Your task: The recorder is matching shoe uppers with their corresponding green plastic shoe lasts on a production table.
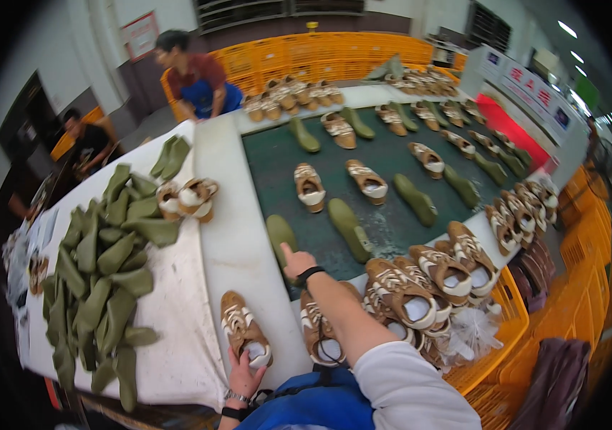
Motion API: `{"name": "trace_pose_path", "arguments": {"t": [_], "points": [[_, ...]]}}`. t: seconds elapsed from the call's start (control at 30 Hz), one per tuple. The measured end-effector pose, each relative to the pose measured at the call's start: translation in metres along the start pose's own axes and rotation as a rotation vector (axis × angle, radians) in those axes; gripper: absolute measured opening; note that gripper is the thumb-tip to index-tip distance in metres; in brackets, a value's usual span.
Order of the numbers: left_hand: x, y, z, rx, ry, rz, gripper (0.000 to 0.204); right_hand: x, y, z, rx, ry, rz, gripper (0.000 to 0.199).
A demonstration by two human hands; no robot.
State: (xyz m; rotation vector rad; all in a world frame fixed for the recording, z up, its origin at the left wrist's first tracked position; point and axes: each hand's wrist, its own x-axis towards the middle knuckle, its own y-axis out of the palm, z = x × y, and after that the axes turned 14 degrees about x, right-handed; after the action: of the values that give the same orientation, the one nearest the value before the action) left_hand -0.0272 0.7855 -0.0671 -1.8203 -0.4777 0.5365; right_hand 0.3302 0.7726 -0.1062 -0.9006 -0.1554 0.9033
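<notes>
A brown and cream lace-up sneaker [238,319] rests on the white table border in front of me. My left hand [245,376] has its fingers around that sneaker's heel, with white stuffing showing in the opening. My right hand [299,262] reaches forward over the dark green belt, its index finger stretched out at the edge of a green shoe last [281,233]. Nothing shows in its grasp, though the curled fingers are partly hidden. Beneath my right forearm stands another brown sneaker [320,326]. A second green last [347,228] lies to the right of the hand.
A large heap of green lasts [98,287] covers the white cloth at left, beside a pair of sneakers [190,199]. Sneakers and lasts line the belt [384,222]. More sneakers [410,294] crowd its near edge. Yellow crates [521,337] stand at right. A person [209,82] bends at the far side.
</notes>
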Motion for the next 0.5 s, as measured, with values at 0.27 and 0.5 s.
{"name": "trace_pose_path", "arguments": {"t": [0.27,0.5], "points": [[-0.002,0.006,0.008,-0.012,0.022,-0.013,0.064,0.003,0.008,0.033,-0.257,0.031,-0.077,0.041],[0.015,0.017,0.042,-0.144,0.014,-0.033,0.040,-0.099,0.006,0.145,-0.261,-0.650,0.416,0.017]]}}
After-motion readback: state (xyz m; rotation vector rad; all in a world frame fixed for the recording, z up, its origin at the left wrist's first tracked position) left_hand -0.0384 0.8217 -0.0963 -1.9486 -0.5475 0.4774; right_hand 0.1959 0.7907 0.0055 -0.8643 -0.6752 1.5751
